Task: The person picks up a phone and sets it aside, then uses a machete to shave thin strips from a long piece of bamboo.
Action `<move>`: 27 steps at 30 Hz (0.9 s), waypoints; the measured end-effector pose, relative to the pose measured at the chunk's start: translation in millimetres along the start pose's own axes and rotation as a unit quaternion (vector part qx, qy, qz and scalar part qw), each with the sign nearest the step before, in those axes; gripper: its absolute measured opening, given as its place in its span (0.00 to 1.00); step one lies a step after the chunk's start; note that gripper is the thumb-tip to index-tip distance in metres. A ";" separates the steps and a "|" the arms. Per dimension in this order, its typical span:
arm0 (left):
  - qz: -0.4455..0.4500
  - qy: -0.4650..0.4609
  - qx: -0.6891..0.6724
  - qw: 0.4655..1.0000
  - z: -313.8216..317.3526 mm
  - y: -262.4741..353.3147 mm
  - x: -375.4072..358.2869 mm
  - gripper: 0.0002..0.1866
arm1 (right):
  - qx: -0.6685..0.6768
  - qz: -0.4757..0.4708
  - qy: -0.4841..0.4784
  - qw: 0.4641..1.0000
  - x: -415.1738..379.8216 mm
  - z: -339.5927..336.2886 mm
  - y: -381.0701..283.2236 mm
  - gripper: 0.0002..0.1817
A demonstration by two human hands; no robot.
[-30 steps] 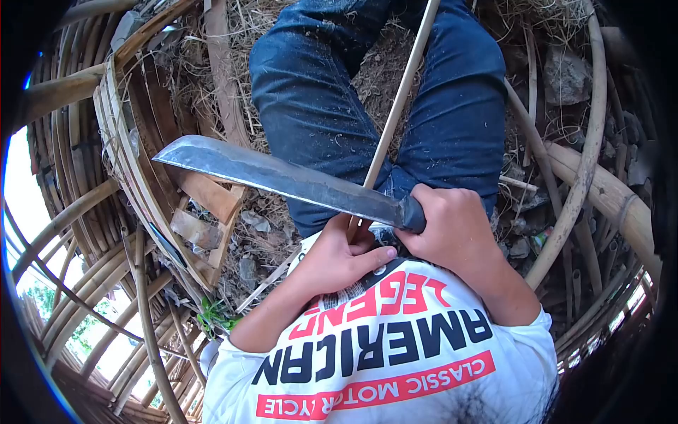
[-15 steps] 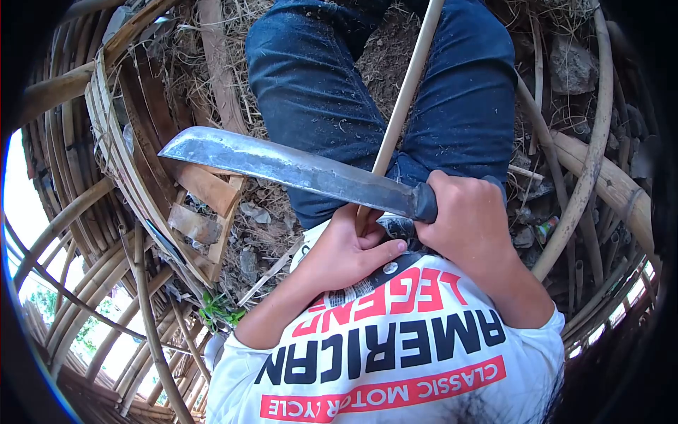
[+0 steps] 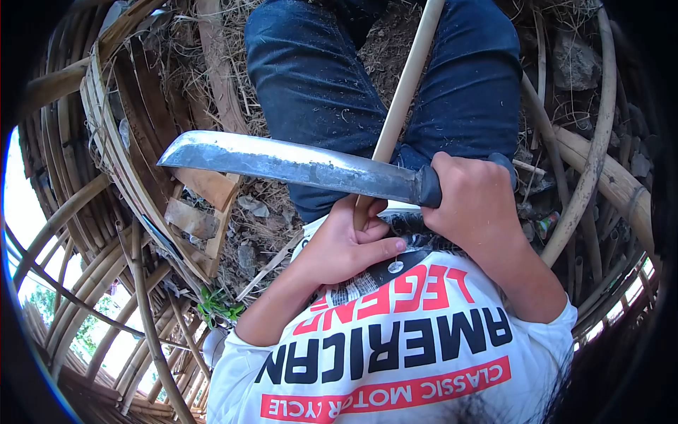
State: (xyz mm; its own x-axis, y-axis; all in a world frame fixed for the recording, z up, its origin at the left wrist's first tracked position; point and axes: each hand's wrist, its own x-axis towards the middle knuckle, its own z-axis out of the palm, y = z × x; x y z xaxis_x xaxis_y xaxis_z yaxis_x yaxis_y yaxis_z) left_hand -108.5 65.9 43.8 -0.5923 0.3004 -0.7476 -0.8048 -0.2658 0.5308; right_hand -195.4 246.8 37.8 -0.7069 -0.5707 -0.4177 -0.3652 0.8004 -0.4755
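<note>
My right hand (image 3: 473,199) is closed round the dark handle of a machete (image 3: 282,161). The long, worn metal blade points left and lies across a pale bamboo strip (image 3: 404,99), overlapping it in this view. Near my waist, my left hand (image 3: 353,242) wraps its fingers round the lower end of that strip, with the thumb stretched to the right. From there the strip slants up between my legs in blue jeans (image 3: 311,92). The blade crosses just above my left fingers.
Bent bamboo poles (image 3: 78,268) form a slatted wall at the left. A thick bamboo pole (image 3: 607,177) and a rock (image 3: 575,63) lie to the right. Wood pieces (image 3: 205,185), dry straw and a small green plant (image 3: 215,305) are on the ground at left.
My right hand and the machete's handle end have shifted slightly up, away from my body. The strip shows a broader pale face, and my left hand has stayed nearly in place.
</note>
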 end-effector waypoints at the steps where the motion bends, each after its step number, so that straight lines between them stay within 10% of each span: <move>1: -0.009 0.004 -0.010 1.000 0.1 0.0 0.0 0.28 | -0.005 -0.001 0.001 1.000 0.1 -0.1 0.4 0.14; 27: 0.009 -0.009 0.083 0.997 0.2 3.6 -2.3 0.18 | -0.055 -0.002 0.032 0.998 0.7 -10.5 5.7 0.16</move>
State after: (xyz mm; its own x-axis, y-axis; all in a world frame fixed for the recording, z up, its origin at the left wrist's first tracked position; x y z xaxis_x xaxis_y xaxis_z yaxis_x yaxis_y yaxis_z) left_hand -110.0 64.5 47.5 -0.6066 0.3127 -0.7309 -0.7883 -0.1176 0.6039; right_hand -204.3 252.9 42.9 -0.7404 -0.5648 -0.3644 -0.4309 0.8150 -0.3875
